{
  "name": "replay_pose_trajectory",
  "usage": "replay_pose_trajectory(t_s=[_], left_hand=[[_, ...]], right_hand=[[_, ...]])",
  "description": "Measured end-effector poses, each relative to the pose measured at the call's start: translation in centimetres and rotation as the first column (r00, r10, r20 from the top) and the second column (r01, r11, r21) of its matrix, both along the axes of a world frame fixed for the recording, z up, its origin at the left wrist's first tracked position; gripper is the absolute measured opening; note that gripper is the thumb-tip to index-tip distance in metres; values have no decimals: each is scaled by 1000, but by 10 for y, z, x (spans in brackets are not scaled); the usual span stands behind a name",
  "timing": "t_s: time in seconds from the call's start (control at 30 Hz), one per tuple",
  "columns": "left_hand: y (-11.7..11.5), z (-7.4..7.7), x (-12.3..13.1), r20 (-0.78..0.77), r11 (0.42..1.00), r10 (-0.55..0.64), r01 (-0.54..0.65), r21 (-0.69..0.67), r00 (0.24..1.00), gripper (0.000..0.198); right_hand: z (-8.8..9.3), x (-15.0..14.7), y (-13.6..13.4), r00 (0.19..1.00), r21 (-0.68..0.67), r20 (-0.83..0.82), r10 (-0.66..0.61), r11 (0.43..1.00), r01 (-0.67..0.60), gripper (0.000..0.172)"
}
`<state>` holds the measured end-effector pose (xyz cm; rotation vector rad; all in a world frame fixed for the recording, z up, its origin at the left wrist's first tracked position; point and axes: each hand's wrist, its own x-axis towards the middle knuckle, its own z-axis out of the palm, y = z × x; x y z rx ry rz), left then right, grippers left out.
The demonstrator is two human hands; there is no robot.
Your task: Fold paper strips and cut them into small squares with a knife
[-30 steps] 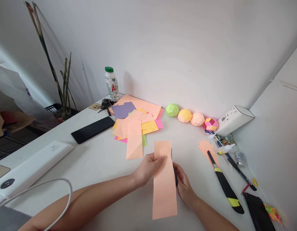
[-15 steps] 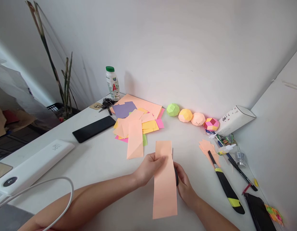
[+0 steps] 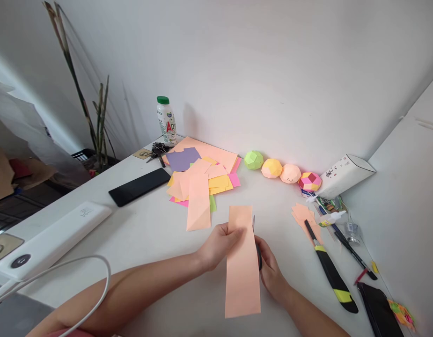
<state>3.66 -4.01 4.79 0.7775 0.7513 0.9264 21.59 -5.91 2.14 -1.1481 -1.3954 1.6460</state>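
The left hand [image 3: 218, 245] pinches a peach paper strip [image 3: 242, 281] between both hands, its long axis pointing away from the body; the right hand [image 3: 271, 270] grips dark-handled scissors [image 3: 260, 257] at its right edge.

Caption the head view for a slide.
Left hand holds a peach strip, right hand holds scissors at its edge; four faceted balls sit behind.

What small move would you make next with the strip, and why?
Probably a short snip by the right hand along the right edge of the strip: it holds the scissors, a blade shows at that edge, and the left hand pinches the strip, thumb in front. How far the blades are open is hidden.
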Motion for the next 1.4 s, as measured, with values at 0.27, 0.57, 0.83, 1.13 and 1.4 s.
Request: replay_pose_trajectory(t_s=[0.27, 0.57, 0.83, 1.13, 1.4], left_hand=[[0, 2, 0, -8, 1000, 0, 0, 4, 1000, 33], [1, 0, 1, -30, 1000, 9, -9, -3, 1000, 35], [0, 2, 0, -24, 1000, 9, -9, 0, 1000, 37], [0, 1, 1, -36, 1000, 18, -19, -18, 999, 37], [-1, 2, 1, -19, 1000, 9, -9, -2, 1000, 36]], right_hand=[[-1, 1, 0, 1000, -6, -1, 9, 1000, -9, 41], [2, -2, 1, 1000, 1, 0, 8, 1000, -8, 40], [1, 0, 1, 999, 39, 36, 14, 999, -16, 41], [2, -1, 0, 1000, 0, 21, 14, 1000, -14, 42], [3, -2, 1, 1000, 7, -12, 8, 1000, -8, 39]])
